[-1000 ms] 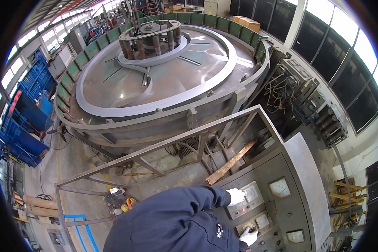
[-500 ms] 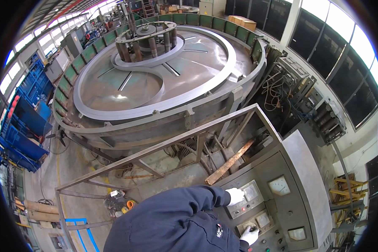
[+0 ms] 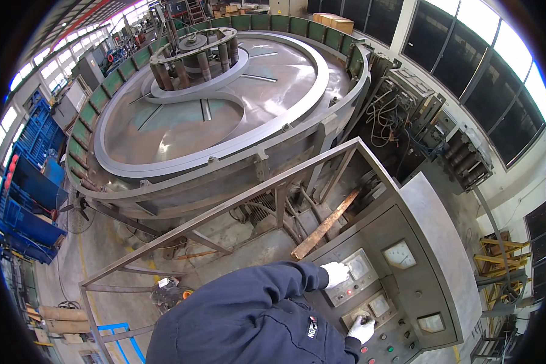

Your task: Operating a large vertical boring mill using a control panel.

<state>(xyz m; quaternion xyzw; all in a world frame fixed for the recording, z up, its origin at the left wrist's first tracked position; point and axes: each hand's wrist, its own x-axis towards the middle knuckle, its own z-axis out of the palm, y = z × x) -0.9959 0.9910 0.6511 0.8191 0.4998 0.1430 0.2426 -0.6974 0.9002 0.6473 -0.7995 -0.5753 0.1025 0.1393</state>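
Both my hands wear white gloves and rest at a grey control console (image 3: 409, 212). My left hand (image 3: 335, 275) lies at the left side of the upper meter panel (image 3: 358, 265), its fingers bent together and covering whatever they hold. Lower down, my right hand (image 3: 361, 330) reaches the lower meter panel (image 3: 379, 306), its fingers closed round a small knob (image 3: 358, 318) beside the gauge. Small indicator lights and push buttons (image 3: 390, 349) sit close to it. Beyond the console stands a large round metal turntable (image 3: 212, 130) with a bright raised ring.
A steel railing (image 3: 224, 212) runs between me and the turntable. A wooden plank (image 3: 325, 224) leans left of the console. Tangled hoses (image 3: 385, 118) hang on machinery at the right. Blue racks (image 3: 33, 176) and yellow frames (image 3: 499, 258) stand farther off.
The turntable's slots have turned, those on the near side moving left. My view has shifted slightly right. Both hands stay at the same panels.
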